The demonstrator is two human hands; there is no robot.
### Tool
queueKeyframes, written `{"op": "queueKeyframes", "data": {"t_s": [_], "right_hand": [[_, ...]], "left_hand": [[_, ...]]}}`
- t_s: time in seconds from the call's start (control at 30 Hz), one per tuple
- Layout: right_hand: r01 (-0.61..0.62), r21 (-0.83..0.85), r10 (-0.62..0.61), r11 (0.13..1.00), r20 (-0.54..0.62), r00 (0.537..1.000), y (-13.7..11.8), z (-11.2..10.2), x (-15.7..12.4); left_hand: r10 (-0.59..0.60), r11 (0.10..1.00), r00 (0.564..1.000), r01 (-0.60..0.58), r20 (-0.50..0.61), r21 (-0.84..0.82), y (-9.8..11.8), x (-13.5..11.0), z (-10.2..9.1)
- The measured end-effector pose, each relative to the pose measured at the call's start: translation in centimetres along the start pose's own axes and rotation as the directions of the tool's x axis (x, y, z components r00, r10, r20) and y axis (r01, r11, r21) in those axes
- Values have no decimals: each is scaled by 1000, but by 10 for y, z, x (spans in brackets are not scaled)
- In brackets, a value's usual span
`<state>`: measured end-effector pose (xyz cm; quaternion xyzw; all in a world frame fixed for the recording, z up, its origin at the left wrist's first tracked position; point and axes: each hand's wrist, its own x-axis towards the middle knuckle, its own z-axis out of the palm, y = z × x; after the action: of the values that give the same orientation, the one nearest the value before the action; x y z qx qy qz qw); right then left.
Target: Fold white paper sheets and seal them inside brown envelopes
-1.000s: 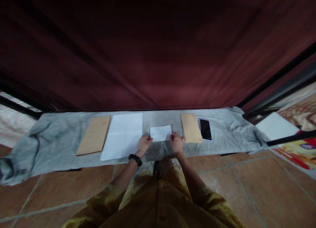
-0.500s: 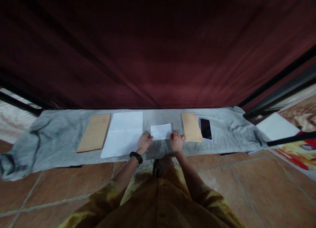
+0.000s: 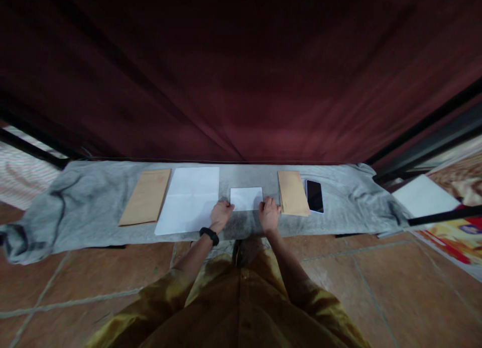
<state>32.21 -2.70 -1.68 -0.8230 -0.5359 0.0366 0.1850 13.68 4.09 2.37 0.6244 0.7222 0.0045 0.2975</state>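
A small folded white paper (image 3: 246, 198) lies on the grey cloth (image 3: 90, 207) in front of me. My left hand (image 3: 220, 215), with a black watch on its wrist, has curled fingers pinching the paper's near left corner. On the other side, my right hand (image 3: 269, 214) pinches the near right corner the same way. A large white sheet (image 3: 188, 200) lies just left of my left hand. A brown envelope (image 3: 292, 193) lies just right of my right hand.
A second brown envelope (image 3: 146, 203) lies left of the large sheet. A black phone (image 3: 314, 196) rests right of the near envelope. A dark red curtain (image 3: 241, 77) hangs behind the cloth. White paper (image 3: 424, 196) lies far right. Tiled floor (image 3: 376, 282) surrounds me.
Both hands have slid slightly forward along the small paper's near edge, and the paper now lies squarer. The view has shifted a little.
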Motion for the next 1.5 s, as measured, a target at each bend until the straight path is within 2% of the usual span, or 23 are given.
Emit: {"op": "queueKeyframes", "data": {"t_s": [0.1, 0.17, 0.27, 0.33, 0.43, 0.5, 0.53, 0.6, 0.63, 0.7, 0.87, 1.03, 1.17, 1.27, 1.37, 1.5], "right_hand": [[50, 5, -49, 999, -21, 999, -7, -1, -5], [165, 43, -165, 985, -14, 986, -13, 0, -9], [358, 111, -363, 927, 21, 932, -22, 5, -17], [409, 122, -417, 904, 47, 908, -26, 10, -22], [404, 103, -412, 909, 82, 907, -28, 14, -26], [398, 99, -407, 912, 101, 908, -27, 15, -26], [397, 100, -407, 912, 108, 907, -26, 15, -25], [397, 104, -408, 912, 118, 905, -25, 15, -24], [397, 106, -408, 912, 121, 905, -25, 15, -24], [394, 108, -405, 913, 121, 906, -24, 15, -24], [364, 95, -373, 927, 110, 921, -23, 18, -26], [275, 60, -278, 960, 56, 959, -23, 20, -30], [197, 28, -197, 980, -1, 980, -22, 22, -33], [183, -1, -183, 983, -51, 982, -18, 25, -36], [194, -24, -196, 981, -99, 976, -12, 28, -39], [172, 10, -170, 985, -105, 980, -4, 26, -42]], "left_hand": [[2, 1000, 1000, -2, -15, 11, -1, 2, 3], [14, 1000, 999, -14, -33, 16, -2, 3, 5], [37, 999, 997, -36, -67, 22, -3, 0, 6], [49, 999, 995, -47, -88, 26, -4, -4, 7], [92, 996, 988, -88, -127, 34, -3, -13, 10], [229, 973, 955, -222, -189, 56, -1, -19, 15], [328, 945, 919, -319, -220, 75, 0, -20, 19], [513, 858, 819, -500, -257, 121, 2, -22, 29], [570, 821, 781, -554, -257, 139, 2, -21, 35], [616, 788, 751, -592, -238, 170, 2, -19, 45], [622, 780, 761, -578, -185, 241, -5, -13, 60], [618, 781, 756, -556, -216, 285, -7, -13, 62], [589, 801, 772, -520, -239, 295, -4, -14, 63], [578, 808, 778, -502, -246, 308, -3, -14, 63], [596, 793, 766, -512, -241, 331, -3, -14, 61], [624, 765, 750, -529, -220, 367, -4, -15, 58]]}}
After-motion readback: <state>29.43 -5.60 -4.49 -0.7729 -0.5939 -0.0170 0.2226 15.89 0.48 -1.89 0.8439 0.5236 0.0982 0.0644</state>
